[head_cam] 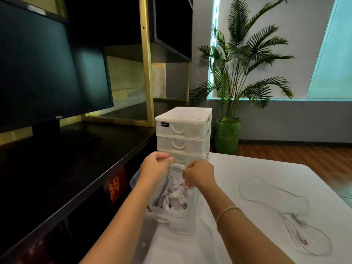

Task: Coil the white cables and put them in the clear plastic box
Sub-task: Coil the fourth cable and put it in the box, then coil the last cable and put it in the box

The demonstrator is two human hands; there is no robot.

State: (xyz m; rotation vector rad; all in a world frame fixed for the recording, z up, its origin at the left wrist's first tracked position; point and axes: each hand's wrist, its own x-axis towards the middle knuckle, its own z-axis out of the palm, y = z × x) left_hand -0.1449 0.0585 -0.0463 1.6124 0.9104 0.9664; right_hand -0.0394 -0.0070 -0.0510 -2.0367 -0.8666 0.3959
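A coiled white cable (177,167) is held in the air between my two hands, just above the clear plastic box (191,221). My left hand (155,166) grips the coil's left side and my right hand (199,176) pinches its right side. Inside the box lie several white cables (176,199) with USB plugs showing. One more white cable (276,208) lies loose and uncoiled on the white table (238,250) to the right, its plugs near the front right.
A white drawer unit (183,134) stands right behind the box. A black desk (66,164) with a monitor (47,73) runs along the left. A potted palm (226,136) stands on the floor beyond the table.
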